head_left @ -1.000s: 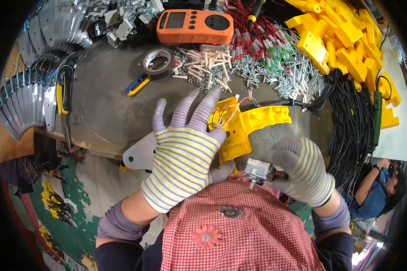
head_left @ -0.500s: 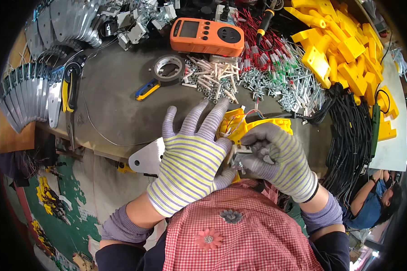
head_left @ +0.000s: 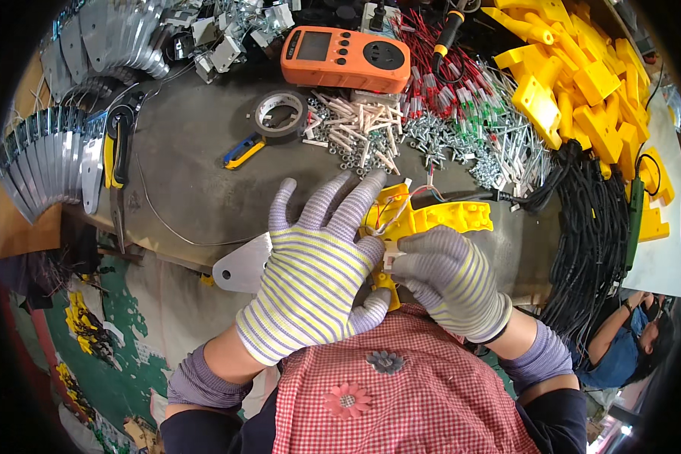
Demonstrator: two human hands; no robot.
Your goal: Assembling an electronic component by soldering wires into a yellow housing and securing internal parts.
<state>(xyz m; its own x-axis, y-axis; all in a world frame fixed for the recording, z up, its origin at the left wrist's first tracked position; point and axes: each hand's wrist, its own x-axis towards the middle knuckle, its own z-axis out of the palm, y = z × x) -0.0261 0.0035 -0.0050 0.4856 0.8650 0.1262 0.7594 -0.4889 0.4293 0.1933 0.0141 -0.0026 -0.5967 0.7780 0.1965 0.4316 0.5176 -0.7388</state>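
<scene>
The housing (head_left: 461, 217) lies on the surface (head_left: 197, 144), wires (head_left: 402, 206) laid in but not yet enclosed, the left hand (head_left: 310, 276) spread wide at its edge, the right hand (head_left: 461, 284) narrowed on a part (head_left: 390, 259) (mostly hidden).

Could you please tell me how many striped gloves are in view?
2: one glove on the left hand, beside the yellow housing; the other on the right hand, at the housing's lower right. No others show.

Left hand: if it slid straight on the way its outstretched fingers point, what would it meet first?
The left hand would probably first meet the pile of small white tubes and metal nuts just ahead of it, though its height is hard to judge here.
</scene>
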